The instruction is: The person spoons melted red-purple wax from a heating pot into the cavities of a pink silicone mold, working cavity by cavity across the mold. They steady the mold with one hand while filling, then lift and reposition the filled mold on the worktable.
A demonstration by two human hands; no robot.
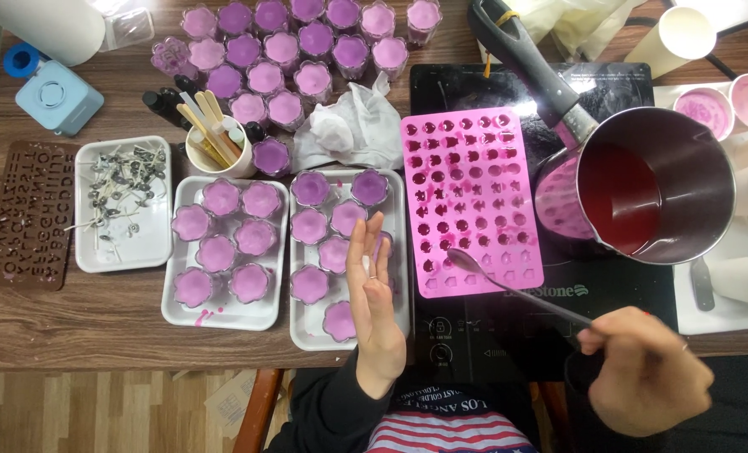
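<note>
Spoon [508, 283], a long metal one, runs from the lower right of the frame up toward the centre, its handle pinched in the closed fingers of the right hand [642, 369] and its bowl resting over the bottom rows of the pink silicone mould [472, 201]. The left hand [374, 294] hovers flat and released, fingers straight, over the nearer white tray [399, 277] of purple flower-shaped candles (it grasps nothing). The mould lies on a black induction hob [508, 335], many of its small cavities filled with dark red liquid. Just right of it stands a steel saucepan [655, 184] holding red liquid, its dark handle pointing to the upper centre. A second tray [223, 315] of candles sits left of centre, a tray of wicks [126, 252] beyond it, and more purple candles [307, 42] crowd the top.
</note>
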